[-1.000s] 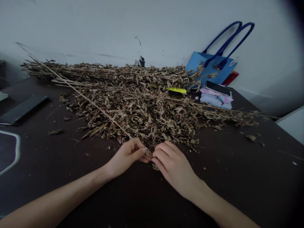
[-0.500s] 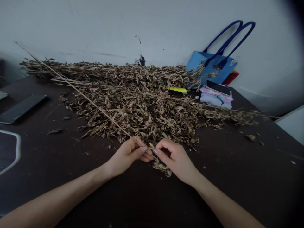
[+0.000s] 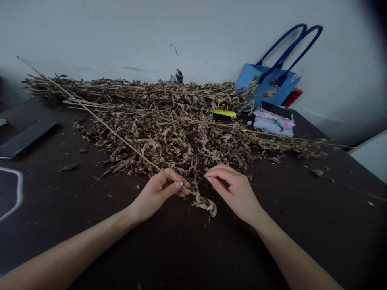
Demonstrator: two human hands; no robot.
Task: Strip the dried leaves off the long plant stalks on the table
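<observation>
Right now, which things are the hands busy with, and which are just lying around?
Busy with: long thin dry stalk, curled dried leaves, big pile of dried leafy stems.
Lying around: blue handled bag, yellow-green tool, folded pastel cloth, flat dark slab.

The stalk runs to the upper left, its tip too thin and blurred to trace, and its near end is hidden inside the left hand. The bag at upper right is partly covered by the pile. Both forearms are cut off by the bottom edge. The frame's right corners fade into dark blur.
</observation>
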